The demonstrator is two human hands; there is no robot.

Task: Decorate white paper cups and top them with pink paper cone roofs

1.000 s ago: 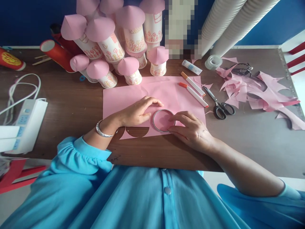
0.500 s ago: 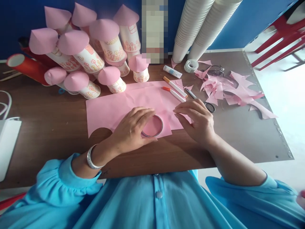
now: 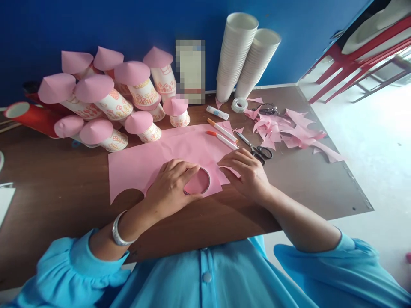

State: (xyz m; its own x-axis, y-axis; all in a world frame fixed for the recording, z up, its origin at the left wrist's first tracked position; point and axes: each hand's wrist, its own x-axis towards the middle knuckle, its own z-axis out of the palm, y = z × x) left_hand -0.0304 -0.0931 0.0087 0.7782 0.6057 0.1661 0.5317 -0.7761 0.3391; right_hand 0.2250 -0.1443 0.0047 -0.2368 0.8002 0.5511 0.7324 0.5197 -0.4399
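Two hands rest on a pink paper sheet on the surface: the left hand lies spread over the left rim of a metal ring near the sheet's front edge. The right hand, just beside the ring, has curled fingers touching the paper; whether they pinch anything is unclear.

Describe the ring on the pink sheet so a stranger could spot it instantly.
On the brown table lies a large pink paper sheet, and near its front edge the left hand grips a thin metal ring lying flat on it. It is the sheet's only round silver hoop, unlike the straight markers farther back.
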